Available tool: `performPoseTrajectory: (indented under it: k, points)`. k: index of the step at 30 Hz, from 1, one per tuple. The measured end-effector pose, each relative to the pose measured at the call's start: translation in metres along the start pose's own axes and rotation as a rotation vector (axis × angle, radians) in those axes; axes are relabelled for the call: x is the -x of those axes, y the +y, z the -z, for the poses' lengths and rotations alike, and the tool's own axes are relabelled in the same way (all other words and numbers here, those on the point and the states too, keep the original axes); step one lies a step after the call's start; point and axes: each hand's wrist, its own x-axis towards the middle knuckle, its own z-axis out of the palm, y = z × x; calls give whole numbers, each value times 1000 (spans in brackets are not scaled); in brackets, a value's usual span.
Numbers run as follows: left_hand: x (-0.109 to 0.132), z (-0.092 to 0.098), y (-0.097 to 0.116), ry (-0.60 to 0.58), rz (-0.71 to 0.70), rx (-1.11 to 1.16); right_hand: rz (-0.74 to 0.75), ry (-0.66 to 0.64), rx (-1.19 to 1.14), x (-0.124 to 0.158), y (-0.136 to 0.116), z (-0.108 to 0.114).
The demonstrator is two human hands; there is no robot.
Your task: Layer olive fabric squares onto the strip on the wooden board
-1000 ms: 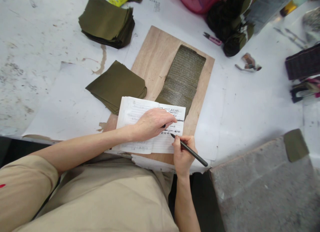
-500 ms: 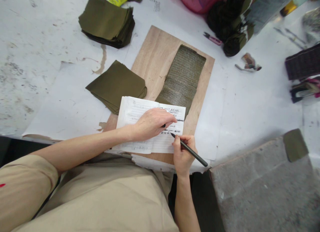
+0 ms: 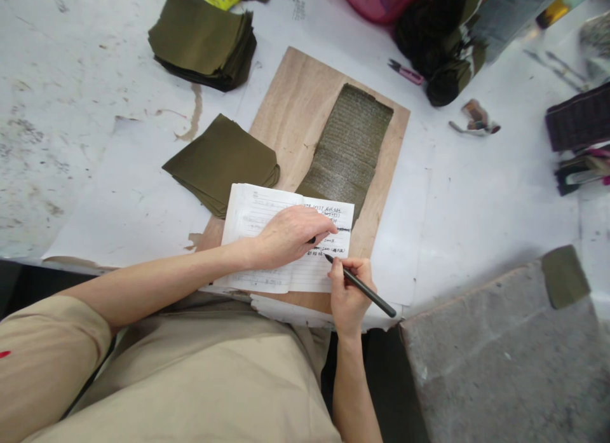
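Note:
An open notebook [image 3: 257, 230] with lined pages and handwriting on its right page lies on a wooden board [image 3: 281, 106]. My left hand [image 3: 290, 233] rests across the pages, fingers bent toward the right page. Out from beneath it pokes a small black end, which looks like a pen cap [image 3: 312, 240]; the rest is hidden. A dark pen [image 3: 365, 287] is pinched in my right hand [image 3: 350, 297], its tip at a written line. Beyond the notebook lies a ribbed olive fabric piece [image 3: 352, 138], partly covered by it.
Left of the board sit a fanned olive fabric stack [image 3: 222, 160] and a thicker stack [image 3: 203, 36]. Pink-handled snips [image 3: 405, 72], dark yarn rolls [image 3: 433, 42] and a pink basin [image 3: 381, 1] are at the back. A grey padded surface [image 3: 505, 347] stands at lower right.
Almost nothing differs. Both hands, the pen and the notebook keep their places; the view has shifted very slightly.

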Motion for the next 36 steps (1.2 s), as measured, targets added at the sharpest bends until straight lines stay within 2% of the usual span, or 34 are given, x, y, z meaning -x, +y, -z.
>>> performPoseTrajectory:
  k: [36]
  points:
    - [0,0,0,0,-5,-1,-11,6,-16,0,-1,0]
